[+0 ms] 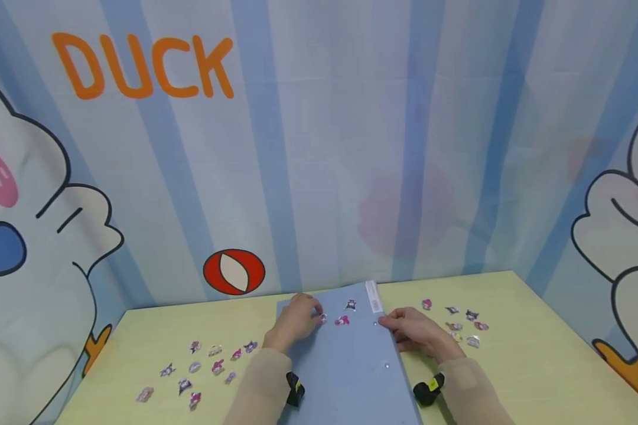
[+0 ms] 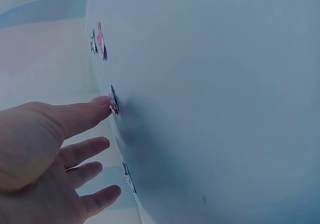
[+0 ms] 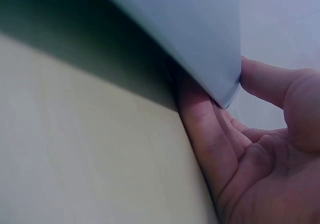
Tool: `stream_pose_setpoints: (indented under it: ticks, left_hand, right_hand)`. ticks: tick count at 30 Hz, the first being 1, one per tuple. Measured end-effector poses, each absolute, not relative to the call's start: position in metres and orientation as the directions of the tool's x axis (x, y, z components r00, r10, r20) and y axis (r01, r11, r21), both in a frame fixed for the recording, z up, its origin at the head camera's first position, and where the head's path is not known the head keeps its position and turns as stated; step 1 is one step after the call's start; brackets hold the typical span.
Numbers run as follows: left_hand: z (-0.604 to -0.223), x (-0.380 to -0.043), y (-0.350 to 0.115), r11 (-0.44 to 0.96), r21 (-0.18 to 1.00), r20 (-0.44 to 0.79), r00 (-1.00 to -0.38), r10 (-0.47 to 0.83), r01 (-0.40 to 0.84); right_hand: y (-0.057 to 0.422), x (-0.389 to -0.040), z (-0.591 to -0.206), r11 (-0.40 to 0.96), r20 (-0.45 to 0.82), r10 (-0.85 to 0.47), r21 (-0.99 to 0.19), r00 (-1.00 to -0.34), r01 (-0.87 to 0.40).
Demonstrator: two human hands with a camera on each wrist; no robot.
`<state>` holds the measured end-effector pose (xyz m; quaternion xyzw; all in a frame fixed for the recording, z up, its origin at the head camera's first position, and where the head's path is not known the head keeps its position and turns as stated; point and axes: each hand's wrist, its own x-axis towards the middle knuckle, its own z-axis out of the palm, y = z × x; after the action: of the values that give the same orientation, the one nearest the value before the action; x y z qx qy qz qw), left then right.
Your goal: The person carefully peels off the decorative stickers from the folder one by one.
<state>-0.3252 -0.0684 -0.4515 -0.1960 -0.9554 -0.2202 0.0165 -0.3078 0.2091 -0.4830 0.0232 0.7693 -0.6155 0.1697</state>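
A light-blue folder (image 1: 345,366) lies in front of me, its right edge tilted up off the table. My left hand (image 1: 296,319) pinches a small pink-and-white cartoon sticker (image 2: 114,101) at the folder's surface, with the thumb at it and the other fingers spread. Close by on the folder are a pink sticker (image 1: 342,320) and a dark one (image 1: 350,304). The right hand (image 1: 417,332) grips the folder's right edge, thumb on top and fingers underneath, as the right wrist view shows. A white label (image 1: 373,296) sits at the folder's upper right corner.
Several loose cartoon stickers (image 1: 217,366) are scattered on the pale yellow table (image 1: 111,342) to the left. Another group of stickers (image 1: 472,316) lies to the right. A striped curtain (image 1: 340,147) with printed ducks hangs behind the table's far edge.
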Motion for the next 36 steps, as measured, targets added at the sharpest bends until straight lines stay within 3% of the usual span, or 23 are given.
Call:
stream_pose_setpoints:
  ticks: [21, 36]
  left_hand:
    - [-0.449, -0.321, -0.064, 0.839, 0.376, 0.199, -0.919, 0.341, 0.393]
    - [-0.441, -0.318, -0.117, 0.851, 0.4, 0.184, -0.939, 0.29, 0.341]
  right_hand:
    - [0.212, -0.31, -0.483, 0.255, -0.287, -0.164, -0.937, -0.944, 0.24]
    - [0.211, -0.309, -0.486, 0.254, -0.29, -0.173, -0.936, -0.941, 0.242]
